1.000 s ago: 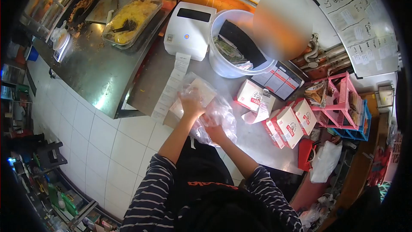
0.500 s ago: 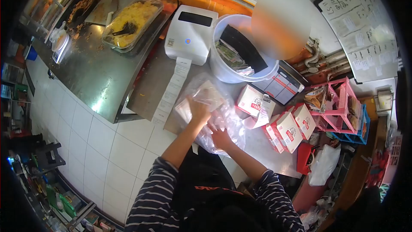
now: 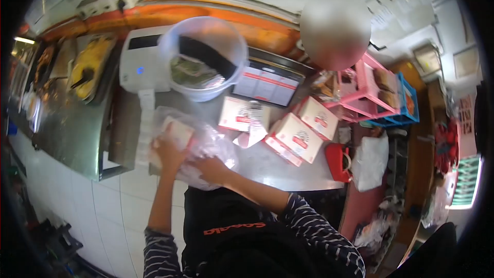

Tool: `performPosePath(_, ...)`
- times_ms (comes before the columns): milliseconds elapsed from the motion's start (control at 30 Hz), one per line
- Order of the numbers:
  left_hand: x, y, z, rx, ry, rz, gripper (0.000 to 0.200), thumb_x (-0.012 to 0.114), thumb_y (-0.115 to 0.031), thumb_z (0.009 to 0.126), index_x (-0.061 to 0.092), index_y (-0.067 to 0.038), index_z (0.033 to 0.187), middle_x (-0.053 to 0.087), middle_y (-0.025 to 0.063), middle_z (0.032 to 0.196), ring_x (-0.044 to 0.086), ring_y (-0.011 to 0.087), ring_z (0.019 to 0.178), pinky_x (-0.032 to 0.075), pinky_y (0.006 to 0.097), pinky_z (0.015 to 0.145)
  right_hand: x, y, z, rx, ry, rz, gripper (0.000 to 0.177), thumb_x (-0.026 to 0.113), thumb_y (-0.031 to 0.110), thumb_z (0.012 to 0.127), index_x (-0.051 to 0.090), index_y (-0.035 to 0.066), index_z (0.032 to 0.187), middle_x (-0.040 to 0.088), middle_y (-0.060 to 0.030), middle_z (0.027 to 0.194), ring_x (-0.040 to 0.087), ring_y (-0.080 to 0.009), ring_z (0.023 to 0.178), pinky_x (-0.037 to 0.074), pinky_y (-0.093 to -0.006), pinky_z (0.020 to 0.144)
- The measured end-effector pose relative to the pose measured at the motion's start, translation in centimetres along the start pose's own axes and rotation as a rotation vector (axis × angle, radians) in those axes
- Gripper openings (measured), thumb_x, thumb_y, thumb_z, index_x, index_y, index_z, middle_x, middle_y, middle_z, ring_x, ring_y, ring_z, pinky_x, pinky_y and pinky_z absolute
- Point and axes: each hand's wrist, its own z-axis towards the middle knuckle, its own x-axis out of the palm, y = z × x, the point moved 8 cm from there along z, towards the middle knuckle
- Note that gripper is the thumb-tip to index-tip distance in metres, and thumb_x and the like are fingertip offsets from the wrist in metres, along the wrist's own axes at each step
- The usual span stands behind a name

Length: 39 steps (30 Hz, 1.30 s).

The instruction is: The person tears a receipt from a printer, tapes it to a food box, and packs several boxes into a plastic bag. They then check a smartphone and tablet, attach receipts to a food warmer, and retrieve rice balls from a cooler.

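Observation:
A clear plastic bag (image 3: 206,146) with a pale box inside lies on the steel counter (image 3: 288,167) in front of me. My left hand (image 3: 167,153) presses on the bag's left side over the box. My right hand (image 3: 212,169) grips the bag's near edge. Beside the bag stand several white and red printed boxes (image 3: 298,136), one with a paper receipt (image 3: 253,128) draped over it.
A white receipt printer (image 3: 139,67) with a long paper strip sits at the back left, a white bucket (image 3: 203,56) next to it, a dark tablet (image 3: 265,85) behind the boxes. A pink rack (image 3: 368,98), red bag (image 3: 337,162) and white bag (image 3: 370,162) lie right. Food trays (image 3: 87,69) at far left.
The view has swung to the right, so everything shifts left in frame. Both hands stay on the plastic bag, with the left hand now further over the box.

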Motion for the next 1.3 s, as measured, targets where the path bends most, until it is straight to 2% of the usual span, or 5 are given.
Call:
performPosePath(167, -8.1, -1.5, -5.2, 0.123, 0.038, -0.278, 0.033, 0.055, -0.020, 0.082, 0.052, -0.009, 0.114, 0.065, 0.0062, 0.087, 0.055, 0.0214, 0.097, 0.024, 0.0519, 0.094, -12.0, -0.2, -9.5, -0.442, -0.413, 0.801, 0.032, 0.054, -0.005, 0.072, 0.059, 0.008, 0.101, 0.056, -0.0090, 0.114, 0.056, -0.0241, 0.103, 0.046, -0.0352, 0.085)
performPosePath(300, -13.3, 0.1, -6.5, 0.086, 0.201, -0.472, 0.031, 0.057, -0.020, 0.082, 0.054, -0.003, 0.107, 0.065, 0.0052, 0.076, 0.059, 0.0151, 0.067, 0.040, 0.0397, 0.087, -14.7, -12.5, -17.5, 0.198, -0.823, 0.469, 0.033, 0.065, 0.004, 0.069, 0.056, 0.007, 0.101, 0.059, -0.0107, 0.103, 0.057, -0.0289, 0.098, 0.046, -0.0346, 0.082)
performPosePath(400, -16.6, 0.7, -6.4, 0.094, 0.117, -0.930, 0.028, 0.058, -0.018, 0.080, 0.056, -0.001, 0.102, 0.062, 0.0060, 0.071, 0.050, 0.0092, 0.052, 0.049, 0.0297, 0.067, -10.1, -24.2, -23.3, 0.941, -0.435, -0.128, 0.114, 0.084, 0.042, 0.042, 0.025, 0.010, 0.134, 0.030, -0.0171, 0.132, 0.030, -0.0358, 0.122, 0.031, -0.0508, 0.093)
performPosePath(867, -14.9, 0.1, -5.5, 0.110, 0.421, -0.856, 0.047, 0.042, -0.031, 0.092, 0.036, -0.012, 0.134, 0.044, 0.0028, 0.132, 0.039, 0.0039, 0.053, 0.038, 0.0191, 0.050, -16.6, 2.8, -8.2, -0.511, -0.176, 0.546, 0.118, 0.081, 0.018, 0.045, 0.010, 0.007, 0.139, 0.027, -0.0166, 0.135, 0.030, -0.0287, 0.125, 0.026, -0.0419, 0.104)
performPosePath(1300, -15.5, -1.1, -5.4, 0.164, 0.662, -1.071, 0.052, 0.031, -0.038, 0.094, 0.025, -0.010, 0.139, 0.052, 0.0096, 0.124, 0.041, 0.0064, 0.038, 0.036, 0.0185, 0.036, -4.1, 1.7, 1.3, -0.293, 0.139, -0.526, 0.096, 0.073, 0.021, 0.064, 0.015, 0.031, 0.140, 0.027, -0.0139, 0.139, 0.029, -0.0314, 0.128, 0.035, -0.0590, 0.090)
